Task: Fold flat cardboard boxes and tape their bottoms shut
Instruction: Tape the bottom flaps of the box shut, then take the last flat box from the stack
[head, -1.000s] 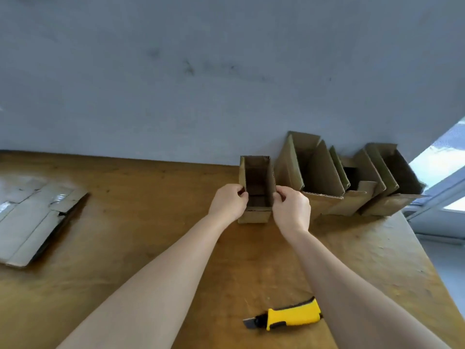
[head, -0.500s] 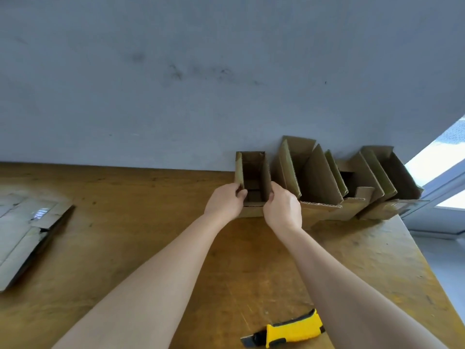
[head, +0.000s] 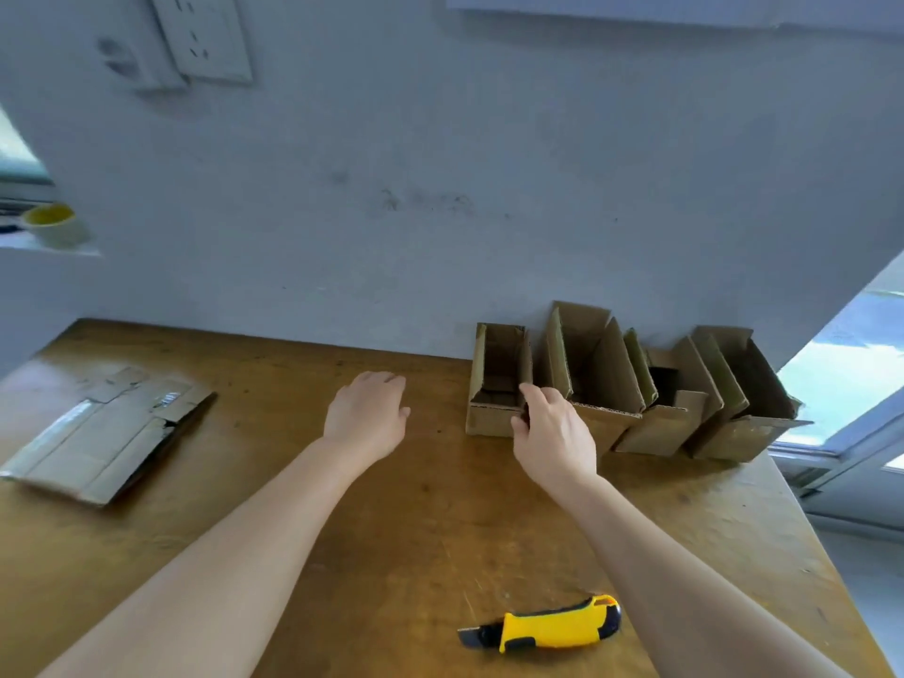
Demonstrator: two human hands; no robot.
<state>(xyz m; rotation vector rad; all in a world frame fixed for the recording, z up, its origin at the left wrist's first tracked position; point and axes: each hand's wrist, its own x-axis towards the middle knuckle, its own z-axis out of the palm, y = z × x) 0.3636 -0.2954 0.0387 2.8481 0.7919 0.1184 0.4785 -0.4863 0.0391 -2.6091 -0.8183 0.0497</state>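
A small folded cardboard box (head: pixel 491 418) stands upright with its top flaps open against the wall, leftmost in a row of folded boxes (head: pixel 660 423). My right hand (head: pixel 553 437) rests at that box's front right corner, fingers curled and touching its edge. Well to the left of the box, my left hand (head: pixel 369 415) hovers over the wooden table (head: pixel 274 482), fingers loosely spread and holding nothing. A stack of flat cardboard boxes (head: pixel 98 440) lies at the table's left side.
A yellow and black utility knife (head: pixel 548 628) lies near the front edge of the table. The wall runs right behind the boxes. A cup (head: pixel 51 225) sits on a ledge at far left. The table's right edge drops off beside a window.
My left hand has let go of the small box and moved left. The box now stands against the wall in the row. My view has tilted up and shifted.
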